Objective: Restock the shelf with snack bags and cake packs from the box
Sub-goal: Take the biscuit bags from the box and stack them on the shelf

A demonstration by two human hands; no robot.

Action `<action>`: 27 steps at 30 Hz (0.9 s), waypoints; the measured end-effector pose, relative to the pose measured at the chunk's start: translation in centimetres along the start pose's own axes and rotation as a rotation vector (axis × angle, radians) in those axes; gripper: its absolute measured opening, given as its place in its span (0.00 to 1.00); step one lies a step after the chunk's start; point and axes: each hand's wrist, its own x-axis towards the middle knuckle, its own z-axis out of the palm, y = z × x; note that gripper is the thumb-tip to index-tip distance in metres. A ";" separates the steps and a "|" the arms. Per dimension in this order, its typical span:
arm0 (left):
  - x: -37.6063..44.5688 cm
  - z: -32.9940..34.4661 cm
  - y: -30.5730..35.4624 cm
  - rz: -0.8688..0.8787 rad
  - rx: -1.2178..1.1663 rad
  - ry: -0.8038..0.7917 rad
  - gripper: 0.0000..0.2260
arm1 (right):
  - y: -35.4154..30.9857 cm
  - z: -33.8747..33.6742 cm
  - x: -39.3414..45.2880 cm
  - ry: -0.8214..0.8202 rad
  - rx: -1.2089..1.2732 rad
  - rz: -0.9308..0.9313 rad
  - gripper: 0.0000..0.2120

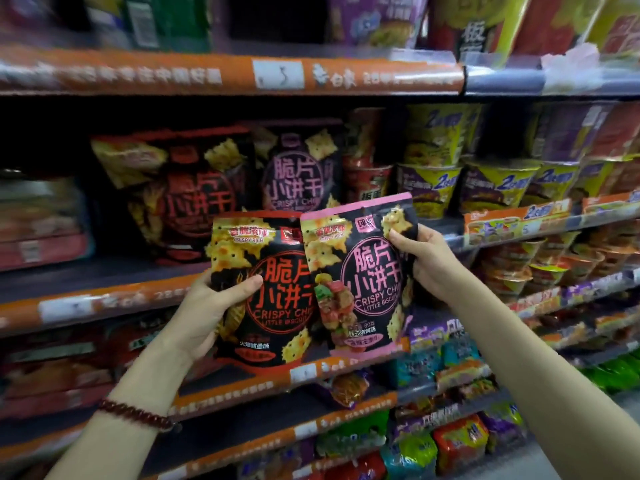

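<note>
The left hand (211,306) holds a red-trimmed bag (266,289) by its side; the right hand (427,261) pinches a pink-trimmed bag (360,271) at its upper corner. The bags overlap in front of the shelf (104,292). That corner pinch looks weak, so the pink bag could swing or slip. Beyond, matching bags (242,181) already stand there; pushing in carelessly might topple them or mix the flavours.

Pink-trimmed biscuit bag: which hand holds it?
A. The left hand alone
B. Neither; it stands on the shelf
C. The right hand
C: the right hand pinches the pink-trimmed bag at its upper right edge, while the left hand holds the red-trimmed bag.
</note>
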 end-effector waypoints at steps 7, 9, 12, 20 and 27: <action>-0.3 -7.3 5.2 0.185 0.008 0.146 0.31 | -3.6 6.4 4.0 0.021 0.026 -0.182 0.04; -0.2 -8.4 6.9 0.240 0.021 0.178 0.25 | -4.7 7.7 4.9 0.063 0.058 -0.253 0.03; 0.3 -9.1 8.8 0.328 0.004 0.238 0.16 | -6.0 9.4 6.2 0.076 0.065 -0.341 0.04; 3.3 -9.4 9.0 0.338 0.063 0.356 0.15 | -5.4 10.4 8.4 0.087 -0.003 -0.402 0.03; 4.7 -9.1 7.5 0.349 0.039 0.461 0.07 | -3.8 9.8 8.1 0.156 0.019 -0.437 0.02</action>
